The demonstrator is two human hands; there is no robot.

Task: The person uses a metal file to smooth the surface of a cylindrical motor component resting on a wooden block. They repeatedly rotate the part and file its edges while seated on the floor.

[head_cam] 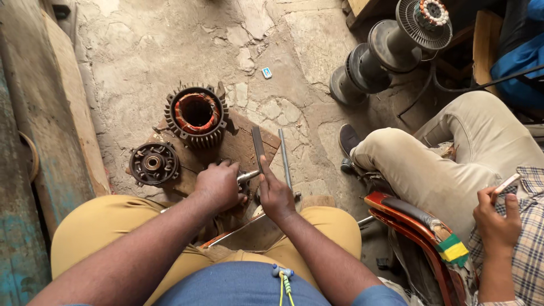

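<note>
A motor housing (196, 116) stood on a board (241, 144) on the floor, an end cap (153, 164) just left and nearer. Both hands, left (218, 184) and right (276, 195), met at a shaft (247, 176); a file (258, 148) and rod (285, 158) lay beyond, apparently touching the board.

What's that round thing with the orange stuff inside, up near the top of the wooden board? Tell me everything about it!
The round motor casing is a dark, dusty metal ring with thin fins all around its outside. Inside, coils of orange-copper wire line the wall, leaving a dark hollow in the middle. It sits with its opening facing up, at the far edge of the worn wooden board on the cracked floor. A smaller round end cover lies close beside it. Neither the left hand nor the right hand touches it.
</note>
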